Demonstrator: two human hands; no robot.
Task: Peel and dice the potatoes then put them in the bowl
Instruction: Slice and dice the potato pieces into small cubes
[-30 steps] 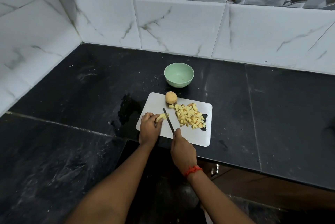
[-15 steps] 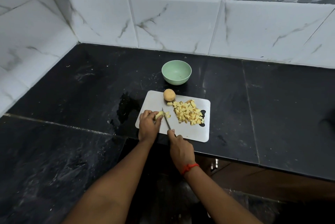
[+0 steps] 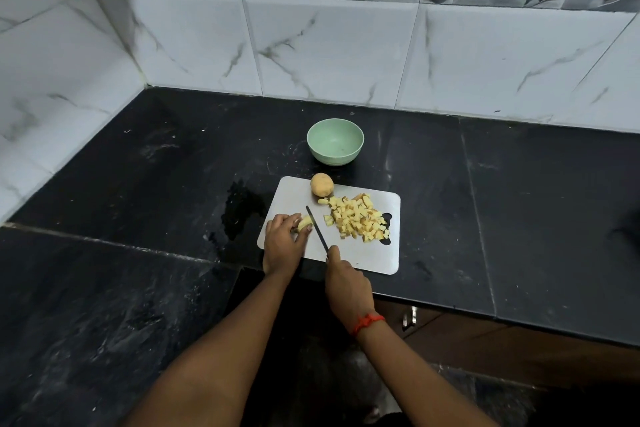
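Dicing is the step in hand: your left grip (image 3: 282,243) pinches a potato strip (image 3: 305,221) on the cutting board (image 3: 363,257), near left. Your right grip (image 3: 346,284) clasps the knife (image 3: 317,227). Next, cut straight down, clear of that left grip. The green bowl (image 3: 335,141) sits far, empty.

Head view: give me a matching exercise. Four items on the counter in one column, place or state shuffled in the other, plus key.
Things:
1. bowl
2. whole potato
3. diced potato
4. potato piece

Places or states:
A. heaped on the right part of the cutting board
B. held by the left hand, beside the blade of the knife gripped by the right hand
C. on the counter beyond the board, no potato in it
D. uncut, at the board's far edge

Pairs: 1-C, 2-D, 3-A, 4-B
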